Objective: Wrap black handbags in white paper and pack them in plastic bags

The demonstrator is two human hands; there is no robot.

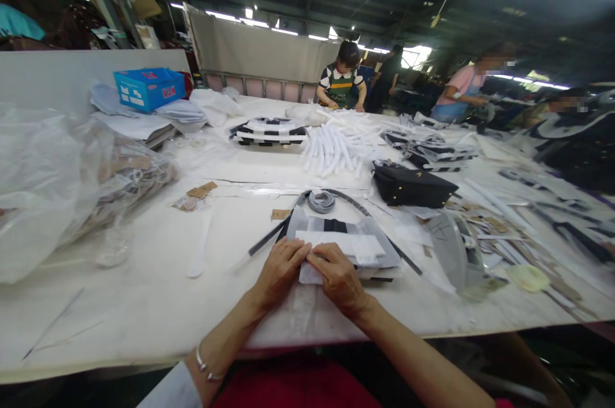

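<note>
In front of me lies a flat bag [391, 254] in grey and black, with a folded white wrapping sheet [346, 244] across it. My left hand [281, 270] is closed at the left end of the sheet, fingers pressed together. Beside it my right hand [339, 277] pinches the same edge, and the fingertips of both hands nearly meet. A loose white flap hangs under the right fingers. Behind the sheet, a wrapped coil [321, 202] rests inside the arc of a dark strap [353, 198]. What lies under my fingers is partly hidden.
A black handbag [413, 185] stands right of centre. White rolls [331, 148] are heaped farther back, near a striped bag [269, 132]. Clear plastic [43, 190] and a blue box [150, 88] are at left. Scraps [500, 228] litter the right. A co-worker [342, 78] stands across the table.
</note>
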